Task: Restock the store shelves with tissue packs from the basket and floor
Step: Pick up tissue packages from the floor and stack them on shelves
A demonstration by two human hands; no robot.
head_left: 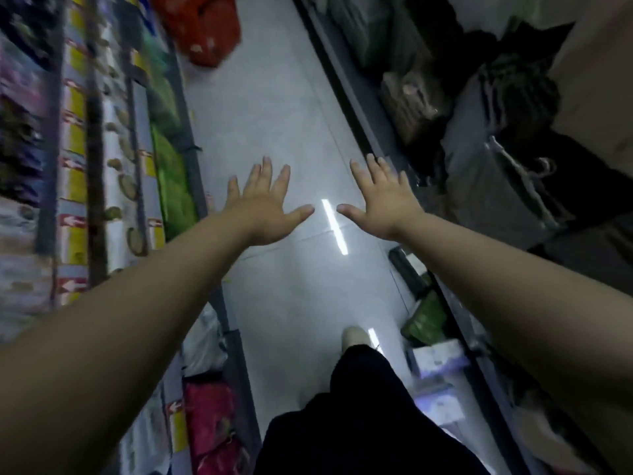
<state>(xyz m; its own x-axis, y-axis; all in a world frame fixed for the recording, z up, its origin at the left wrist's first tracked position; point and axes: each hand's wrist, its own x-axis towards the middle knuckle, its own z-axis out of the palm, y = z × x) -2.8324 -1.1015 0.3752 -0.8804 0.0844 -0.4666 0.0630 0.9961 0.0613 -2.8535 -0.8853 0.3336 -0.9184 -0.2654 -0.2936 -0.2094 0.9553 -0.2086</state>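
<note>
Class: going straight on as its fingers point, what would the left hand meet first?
The left hand points along the aisle over floor; the way looks free, passing right of the red pack, though depth is unclear.

A single view is given, taken from the person's head and tilted steeply down along a narrow aisle. The floor [274, 97] is seen running up the middle, with shelves [78, 149] close at the left edge and goods [507, 186] at the right. The left hand [263, 207] and right hand [383, 204] are caught at arm's length near the centre. The edges are bent by the wide lens, and the left side is blurred.
</note>
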